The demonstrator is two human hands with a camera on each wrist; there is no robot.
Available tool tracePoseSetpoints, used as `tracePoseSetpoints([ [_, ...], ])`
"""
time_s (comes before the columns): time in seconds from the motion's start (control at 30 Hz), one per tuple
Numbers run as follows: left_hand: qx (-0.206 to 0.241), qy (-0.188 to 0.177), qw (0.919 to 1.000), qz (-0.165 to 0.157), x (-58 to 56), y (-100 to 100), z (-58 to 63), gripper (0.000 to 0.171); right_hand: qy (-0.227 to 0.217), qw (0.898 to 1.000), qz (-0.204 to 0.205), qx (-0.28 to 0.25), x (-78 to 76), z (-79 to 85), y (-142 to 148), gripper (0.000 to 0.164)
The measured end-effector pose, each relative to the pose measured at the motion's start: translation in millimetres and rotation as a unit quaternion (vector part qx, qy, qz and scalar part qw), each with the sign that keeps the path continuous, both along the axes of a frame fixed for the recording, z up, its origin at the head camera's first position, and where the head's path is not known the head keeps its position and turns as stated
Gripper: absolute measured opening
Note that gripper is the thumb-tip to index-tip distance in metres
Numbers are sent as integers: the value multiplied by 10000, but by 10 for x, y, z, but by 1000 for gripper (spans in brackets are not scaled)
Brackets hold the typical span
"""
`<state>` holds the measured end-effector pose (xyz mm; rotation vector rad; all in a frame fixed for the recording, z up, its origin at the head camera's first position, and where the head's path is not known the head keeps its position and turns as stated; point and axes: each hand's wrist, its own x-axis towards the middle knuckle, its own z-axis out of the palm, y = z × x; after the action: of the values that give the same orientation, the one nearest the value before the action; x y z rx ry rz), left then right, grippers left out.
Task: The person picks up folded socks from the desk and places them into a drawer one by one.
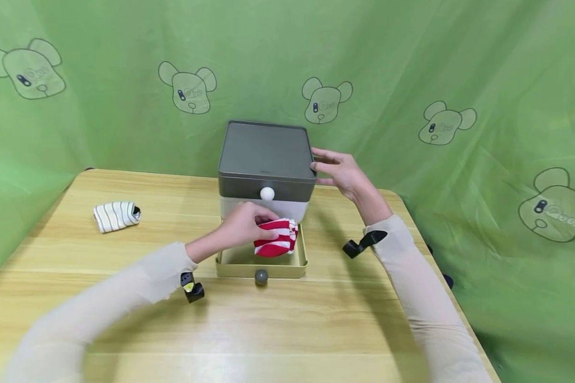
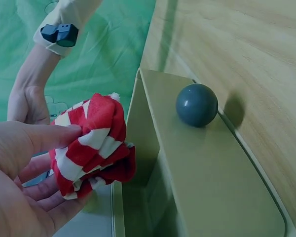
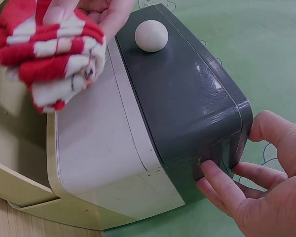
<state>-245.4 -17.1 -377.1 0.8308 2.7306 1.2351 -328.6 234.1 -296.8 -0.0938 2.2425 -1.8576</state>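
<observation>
A rolled red-and-white striped sock (image 1: 276, 238) is pinched between the thumb and fingers of my left hand (image 1: 241, 227). It hangs over the pulled-out beige bottom drawer (image 1: 282, 271) of a stacked drawer box (image 1: 268, 151). Seen from the left wrist, the sock (image 2: 91, 148) is bunched beside the drawer's grey round knob (image 2: 197, 105). My right hand (image 1: 340, 173) rests on the box's right upper edge. In the right wrist view, its fairly straight fingers (image 3: 222, 190) touch the dark side wall, the thumb at the lid edge. My left hand hides part of the drawer.
A white rolled sock (image 1: 117, 216) with dark stripes lies on the left of the wooden table (image 1: 172, 330). The box has a grey middle drawer and a dark top drawer with a white knob (image 1: 267, 193). A green curtain (image 1: 259, 53) hangs behind the table.
</observation>
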Motion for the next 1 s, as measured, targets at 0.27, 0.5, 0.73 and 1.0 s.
tracePoseSetpoints([
  [0.27,-409,255,9985,-270,-4,142,-63,24,13,10000,-28,-18,-9,6,-13,59],
  [0.5,-556,213,9967,-547,17,206,-155,24,2,10000,-20,17,7,34,-16,60],
  [0.73,-538,-63,9975,-444,16,225,-258,24,-23,10000,-35,-22,5,14,-11,59],
  [1.0,-31,-1528,9882,105,-29,239,-396,28,-1,10000,-39,-53,-7,-10,-11,60],
])
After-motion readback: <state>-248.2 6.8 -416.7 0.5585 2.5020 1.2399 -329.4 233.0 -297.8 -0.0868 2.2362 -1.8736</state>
